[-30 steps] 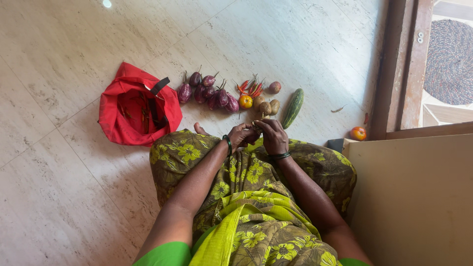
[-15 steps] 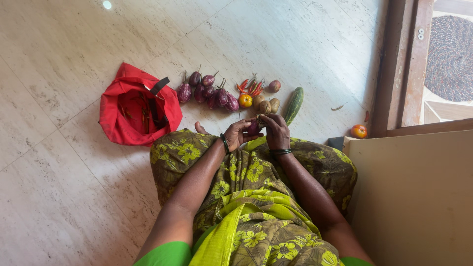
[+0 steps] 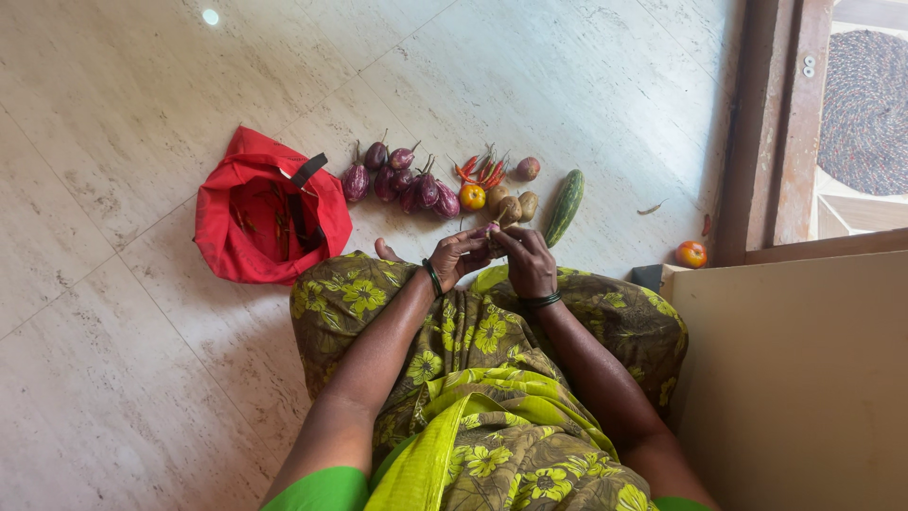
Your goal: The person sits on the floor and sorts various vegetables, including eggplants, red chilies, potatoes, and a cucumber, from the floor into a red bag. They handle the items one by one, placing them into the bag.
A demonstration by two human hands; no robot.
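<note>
I sit on the floor with a green flowered cloth over my lap. My left hand point(image 3: 461, 257) and my right hand point(image 3: 526, 260) meet above my knees, both closed around a small purple onion point(image 3: 490, 230), mostly hidden by my fingers. Just beyond them on the floor lie several small purple brinjals point(image 3: 405, 182), red chillies point(image 3: 482, 167), an orange tomato point(image 3: 472, 197), brown potatoes point(image 3: 517, 205), another onion point(image 3: 528, 168) and a green cucumber point(image 3: 565, 206).
A red cloth bag point(image 3: 270, 210) lies open on the marble floor to the left. A second tomato point(image 3: 690, 254) sits by the wooden door frame point(image 3: 771, 132). A beige panel point(image 3: 794, 378) stands at the right, a woven mat point(image 3: 865, 104) beyond the door.
My hands opened briefly so the purple onion showed in my left palm, then closed around it again. The vegetables on the floor have not moved.
</note>
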